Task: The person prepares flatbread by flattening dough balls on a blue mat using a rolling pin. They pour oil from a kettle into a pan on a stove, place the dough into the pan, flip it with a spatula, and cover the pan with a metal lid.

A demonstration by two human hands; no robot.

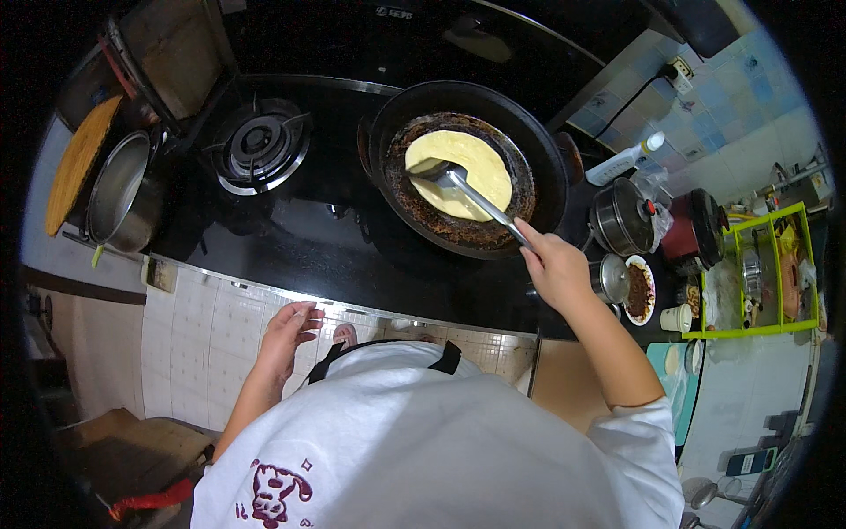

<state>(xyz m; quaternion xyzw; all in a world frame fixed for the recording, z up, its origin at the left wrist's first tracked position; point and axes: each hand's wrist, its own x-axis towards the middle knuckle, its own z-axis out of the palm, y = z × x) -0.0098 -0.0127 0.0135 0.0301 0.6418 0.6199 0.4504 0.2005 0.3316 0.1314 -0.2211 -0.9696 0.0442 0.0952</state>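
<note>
My right hand (559, 270) grips the handle of a metal spatula (486, 205) over a large black wok (545, 155). The spatula's dark head rests against the left part of a round, pale yellow flatbread (477, 153) lying in the wok. Browned, crusty residue covers the metal around the bread. My left hand (287, 330) hangs in front of the counter's front edge, holding nothing, its fingers loosely bent and apart.
An unlit gas burner (258, 140) sits left of the wok. Farther left stand a steel pot (119, 188) and a round wooden board (79, 165). To the right are a lidded pot (621, 217), a plate of dark brown food (638, 291), a white bottle (621, 162) and a green rack (760, 328).
</note>
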